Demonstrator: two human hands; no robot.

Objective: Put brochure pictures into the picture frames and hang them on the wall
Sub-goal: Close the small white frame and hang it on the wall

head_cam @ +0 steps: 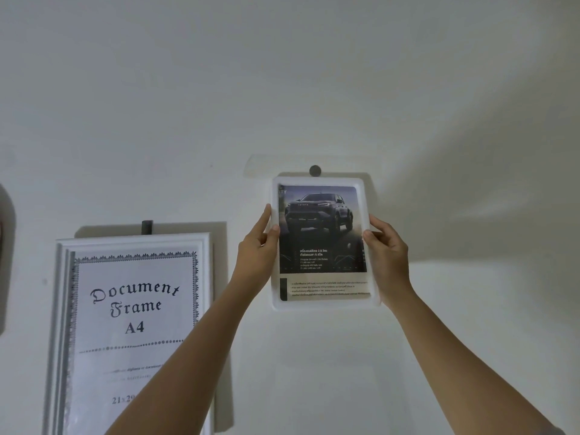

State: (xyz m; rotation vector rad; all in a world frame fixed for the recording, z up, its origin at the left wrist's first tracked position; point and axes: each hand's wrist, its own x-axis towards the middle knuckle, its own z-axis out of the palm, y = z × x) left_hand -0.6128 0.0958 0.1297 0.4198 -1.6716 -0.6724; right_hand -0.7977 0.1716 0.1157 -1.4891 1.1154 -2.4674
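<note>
Picture frame [323, 304] held against wall [314, 73] by both hands.

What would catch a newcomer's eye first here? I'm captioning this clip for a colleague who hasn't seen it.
First, the small white frame with a dark pickup-truck brochure, held against the wall at centre right by the left hand and right hand, just under a round dark hook. Next, the larger white frame reading "Document Frame A4", hanging lower left.
</note>
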